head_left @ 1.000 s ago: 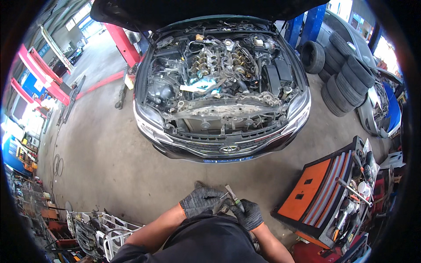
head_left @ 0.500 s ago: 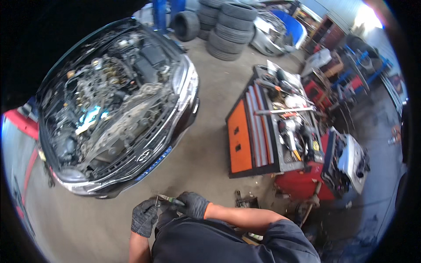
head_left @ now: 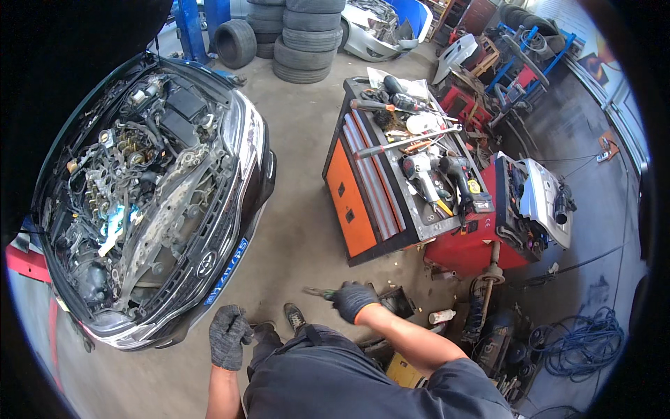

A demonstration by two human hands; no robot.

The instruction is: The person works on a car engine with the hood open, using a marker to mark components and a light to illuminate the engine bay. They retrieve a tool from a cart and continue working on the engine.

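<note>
- The right hand (head_left: pixel 352 302), gloved, has its fingers wrapped around the handle end of a slim tool (head_left: pixel 319 292); the flat tip sticks out leftward above the floor (head_left: pixel 283 258).
- The left hand (head_left: pixel 230 337) is apart from it, nearer the car (head_left: pixel 255 164), with fingers loosely curled — whether anything small sits inside them, I cannot tell.
- For good control, the grip on the handle should be firm yet relaxed, with the tip turned away from the legs and the other glove.
- The shoe (head_left: pixel 294 316) is below, between the hands, so holding the tip well out from the body seems wise.
- To the right stands the orange-fronted tool cart (head_left: pixel 354 213), its top crowded: a long-handled bar (head_left: pixel 408 142) lies across it, near a grey power tool (head_left: pixel 421 173) and a black cordless tool (head_left: pixel 457 178). Any reach over that top is best made slowly — a sleeve or tip could catch the bar.
- A dark tray (head_left: pixel 398 304) and a white bottle (head_left: pixel 441 317) on the floor call for careful footing.
</note>
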